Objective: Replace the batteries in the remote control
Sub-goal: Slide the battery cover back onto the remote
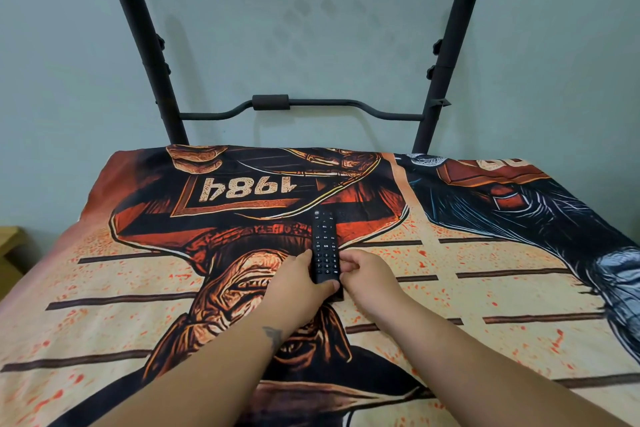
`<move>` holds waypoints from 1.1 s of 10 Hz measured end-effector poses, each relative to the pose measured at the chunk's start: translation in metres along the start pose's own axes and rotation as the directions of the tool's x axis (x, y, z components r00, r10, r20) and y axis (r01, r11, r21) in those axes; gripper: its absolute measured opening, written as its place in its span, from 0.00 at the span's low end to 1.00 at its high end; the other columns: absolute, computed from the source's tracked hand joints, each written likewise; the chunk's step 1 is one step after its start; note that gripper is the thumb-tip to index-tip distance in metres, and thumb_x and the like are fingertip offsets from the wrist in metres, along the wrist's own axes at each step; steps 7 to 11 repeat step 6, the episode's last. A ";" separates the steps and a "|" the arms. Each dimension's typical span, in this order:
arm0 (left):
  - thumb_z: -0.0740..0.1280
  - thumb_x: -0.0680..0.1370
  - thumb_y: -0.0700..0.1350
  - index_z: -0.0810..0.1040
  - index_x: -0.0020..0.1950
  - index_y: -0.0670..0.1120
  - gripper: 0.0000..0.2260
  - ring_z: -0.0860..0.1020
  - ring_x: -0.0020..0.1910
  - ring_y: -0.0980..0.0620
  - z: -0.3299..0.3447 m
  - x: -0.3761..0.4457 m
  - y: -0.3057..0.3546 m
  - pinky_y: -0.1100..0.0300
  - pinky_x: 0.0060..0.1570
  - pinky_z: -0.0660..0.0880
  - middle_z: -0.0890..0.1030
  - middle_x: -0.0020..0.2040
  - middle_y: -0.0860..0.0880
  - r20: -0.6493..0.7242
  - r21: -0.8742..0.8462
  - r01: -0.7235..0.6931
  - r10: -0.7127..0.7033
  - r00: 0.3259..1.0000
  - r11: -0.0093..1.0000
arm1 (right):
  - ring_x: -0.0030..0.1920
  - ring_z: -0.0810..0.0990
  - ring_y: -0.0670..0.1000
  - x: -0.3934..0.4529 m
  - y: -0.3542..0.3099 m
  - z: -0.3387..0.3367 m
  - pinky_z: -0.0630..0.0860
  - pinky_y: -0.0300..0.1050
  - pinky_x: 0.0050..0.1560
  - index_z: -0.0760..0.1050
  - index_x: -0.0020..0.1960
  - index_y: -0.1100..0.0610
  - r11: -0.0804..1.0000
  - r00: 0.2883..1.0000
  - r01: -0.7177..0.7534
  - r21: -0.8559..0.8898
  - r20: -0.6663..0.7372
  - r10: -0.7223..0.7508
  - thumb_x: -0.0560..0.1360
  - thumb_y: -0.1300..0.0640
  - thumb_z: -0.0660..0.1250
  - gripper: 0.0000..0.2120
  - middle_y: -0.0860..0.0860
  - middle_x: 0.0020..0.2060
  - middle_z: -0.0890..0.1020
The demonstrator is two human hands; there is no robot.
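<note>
Printed woven cloth point(450, 288), orange, black and cream, covers the flat surface; tubular black metal frame point(440, 55) stands behind; slim rectangular matte-black remote control point(325, 239) lies button-side up at centre; left hand point(300, 282) and right hand point(367, 276) grip closed on its near end.

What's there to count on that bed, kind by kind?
Remote: 1
Hands: 2, left and right, both holding the remote
Printed cover: 1
Total: 4
No loose batteries show.
</note>
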State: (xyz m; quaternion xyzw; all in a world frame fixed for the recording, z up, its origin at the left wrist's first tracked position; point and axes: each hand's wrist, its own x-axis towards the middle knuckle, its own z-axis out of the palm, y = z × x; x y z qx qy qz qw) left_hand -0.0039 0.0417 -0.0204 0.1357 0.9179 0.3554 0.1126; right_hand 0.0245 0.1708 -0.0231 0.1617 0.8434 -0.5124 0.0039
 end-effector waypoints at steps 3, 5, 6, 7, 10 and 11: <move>0.68 0.74 0.56 0.70 0.67 0.47 0.25 0.75 0.56 0.44 0.002 0.000 -0.001 0.54 0.57 0.72 0.71 0.60 0.43 0.028 0.097 0.034 -0.037 0.999 0.995 | 0.52 0.81 0.51 0.002 0.005 0.001 0.76 0.42 0.54 0.77 0.63 0.56 1.000 1.000 -0.007 -0.007 -0.011 0.007 0.73 0.67 0.61 0.20 0.53 0.53 0.84; 0.66 0.75 0.55 0.70 0.66 0.46 0.23 0.75 0.57 0.45 -0.001 -0.004 0.000 0.58 0.56 0.70 0.71 0.61 0.43 0.048 0.088 0.028 -0.032 0.998 0.996 | 0.51 0.80 0.50 -0.001 0.005 0.000 0.73 0.40 0.51 0.76 0.63 0.56 1.000 1.000 0.001 0.004 -0.008 -0.001 0.74 0.66 0.61 0.19 0.52 0.52 0.83; 0.67 0.75 0.54 0.68 0.71 0.47 0.27 0.74 0.60 0.45 -0.005 -0.008 0.003 0.60 0.58 0.68 0.71 0.63 0.43 0.023 0.030 0.027 -0.028 0.999 0.999 | 0.45 0.79 0.49 -0.002 0.001 -0.003 0.72 0.40 0.43 0.74 0.64 0.52 1.000 1.000 -0.002 0.017 -0.009 0.002 0.75 0.63 0.61 0.19 0.50 0.47 0.80; 0.67 0.75 0.54 0.68 0.71 0.47 0.27 0.74 0.60 0.45 -0.005 -0.008 0.003 0.60 0.58 0.68 0.71 0.63 0.43 0.023 0.030 0.027 -0.028 0.999 0.999 | 0.45 0.79 0.49 -0.002 0.001 -0.003 0.72 0.40 0.43 0.74 0.64 0.52 1.000 1.000 -0.002 0.017 -0.009 0.002 0.75 0.63 0.61 0.19 0.50 0.47 0.80; 0.67 0.75 0.54 0.68 0.71 0.47 0.27 0.74 0.60 0.45 -0.005 -0.008 0.003 0.60 0.58 0.68 0.71 0.63 0.43 0.023 0.030 0.027 -0.028 0.999 0.999 | 0.45 0.79 0.49 -0.002 0.001 -0.003 0.72 0.40 0.43 0.74 0.64 0.52 1.000 1.000 -0.002 0.017 -0.009 0.002 0.75 0.63 0.61 0.19 0.50 0.47 0.80; 0.67 0.75 0.54 0.68 0.71 0.47 0.27 0.74 0.60 0.45 -0.005 -0.008 0.003 0.60 0.58 0.68 0.71 0.63 0.43 0.023 0.030 0.027 -0.028 0.999 0.999 | 0.45 0.79 0.49 -0.002 0.001 -0.003 0.72 0.40 0.43 0.74 0.64 0.52 1.000 1.000 -0.002 0.017 -0.009 0.002 0.75 0.63 0.61 0.19 0.50 0.47 0.80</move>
